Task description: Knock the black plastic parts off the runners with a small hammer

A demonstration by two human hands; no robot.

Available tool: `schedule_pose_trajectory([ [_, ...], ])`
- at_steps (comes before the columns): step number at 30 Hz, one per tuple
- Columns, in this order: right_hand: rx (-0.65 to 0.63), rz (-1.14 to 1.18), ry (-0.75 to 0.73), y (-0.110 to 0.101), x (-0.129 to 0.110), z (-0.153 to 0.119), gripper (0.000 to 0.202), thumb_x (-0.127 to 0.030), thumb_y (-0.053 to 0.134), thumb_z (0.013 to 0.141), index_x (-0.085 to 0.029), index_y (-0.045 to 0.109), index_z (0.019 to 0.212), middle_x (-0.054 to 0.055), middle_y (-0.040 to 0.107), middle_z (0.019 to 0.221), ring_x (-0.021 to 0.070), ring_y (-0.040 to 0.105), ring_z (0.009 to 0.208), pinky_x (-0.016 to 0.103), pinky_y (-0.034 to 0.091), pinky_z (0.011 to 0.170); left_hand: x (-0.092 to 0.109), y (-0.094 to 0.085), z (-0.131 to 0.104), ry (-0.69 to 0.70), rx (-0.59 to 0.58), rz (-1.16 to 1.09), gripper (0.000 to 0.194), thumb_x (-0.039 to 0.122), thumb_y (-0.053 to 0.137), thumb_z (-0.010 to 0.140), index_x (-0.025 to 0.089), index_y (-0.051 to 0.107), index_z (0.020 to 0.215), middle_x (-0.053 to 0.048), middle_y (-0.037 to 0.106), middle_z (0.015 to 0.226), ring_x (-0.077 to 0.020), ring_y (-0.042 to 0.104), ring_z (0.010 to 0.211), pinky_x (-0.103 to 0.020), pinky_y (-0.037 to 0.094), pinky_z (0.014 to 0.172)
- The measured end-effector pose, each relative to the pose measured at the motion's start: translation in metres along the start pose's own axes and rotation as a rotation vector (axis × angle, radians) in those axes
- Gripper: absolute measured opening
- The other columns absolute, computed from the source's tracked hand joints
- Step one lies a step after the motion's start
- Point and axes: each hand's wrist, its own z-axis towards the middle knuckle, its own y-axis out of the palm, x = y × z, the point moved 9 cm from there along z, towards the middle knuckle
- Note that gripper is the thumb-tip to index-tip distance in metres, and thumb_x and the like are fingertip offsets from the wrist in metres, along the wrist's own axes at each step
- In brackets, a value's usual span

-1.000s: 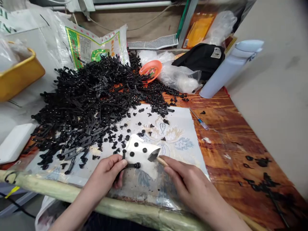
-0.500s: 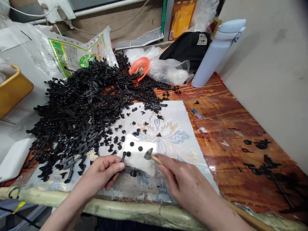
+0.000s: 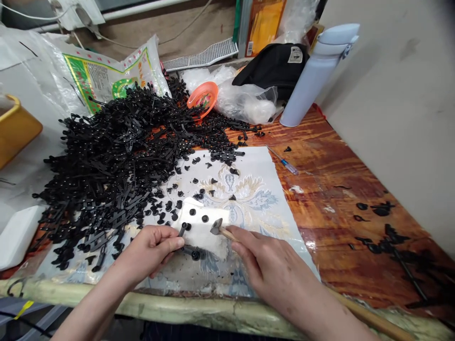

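My left hand (image 3: 156,248) pinches a small black plastic part (image 3: 182,230) over a white pad (image 3: 213,239). A few round black pieces (image 3: 205,218) stand on the pad, and another black part (image 3: 195,255) lies at its near edge. My right hand (image 3: 265,258) is closed round the wooden handle of a small tool with a grey metal head (image 3: 216,227), held just above the pad. Beside the pad, on the patterned cloth (image 3: 266,208), many small black pieces are scattered. A large heap of black plastic parts (image 3: 117,147) rises at the left.
A blue bottle (image 3: 313,76), an orange dish (image 3: 203,97), plastic bags (image 3: 245,102) and a black bag (image 3: 277,66) stand at the back. A screwdriver (image 3: 289,166) and loose black parts (image 3: 384,208) lie right. A yellow bin (image 3: 21,125) and white box (image 3: 19,237) are left.
The whole view has shifted slightly, with everything a little further left. The held black part now leans against or very near a round piece on the pad. Both hands keep their grips.
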Motion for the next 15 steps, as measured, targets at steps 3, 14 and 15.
schedule_pose_trajectory([
  [3,0.018,-0.020,-0.043,-0.015,-0.015,0.005,0.035,-0.027,0.031,0.096,-0.021,0.055,0.121,0.007,0.067,0.075,0.0242,0.065,0.064,0.037,0.049,0.056,0.005,0.000,0.001,0.015,0.012,0.013,0.038,0.042,0.057,0.075,0.022,0.039,0.048,0.009,0.032,0.038,-0.0062,0.026,0.031,-0.021,0.018,0.037],
  [14,-0.014,-0.012,-0.194,0.001,-0.046,0.035,0.040,-0.021,0.032,0.092,-0.015,0.055,0.124,0.013,0.071,0.087,0.0237,0.066,0.068,0.038,0.051,0.061,0.001,-0.001,0.004,0.034,-0.027,-0.018,0.035,0.035,0.059,0.071,0.023,0.040,0.044,0.009,0.032,0.036,-0.0067,0.025,0.029,-0.022,0.015,0.033],
  [15,-0.021,-0.005,-0.186,0.000,-0.045,0.036,0.038,-0.022,0.033,0.092,-0.017,0.056,0.123,0.012,0.071,0.087,0.0232,0.066,0.069,0.037,0.051,0.063,0.000,-0.001,0.005,0.029,-0.035,-0.030,0.036,0.035,0.059,0.071,0.023,0.040,0.044,0.009,0.033,0.035,-0.0067,0.025,0.029,-0.022,0.015,0.033],
])
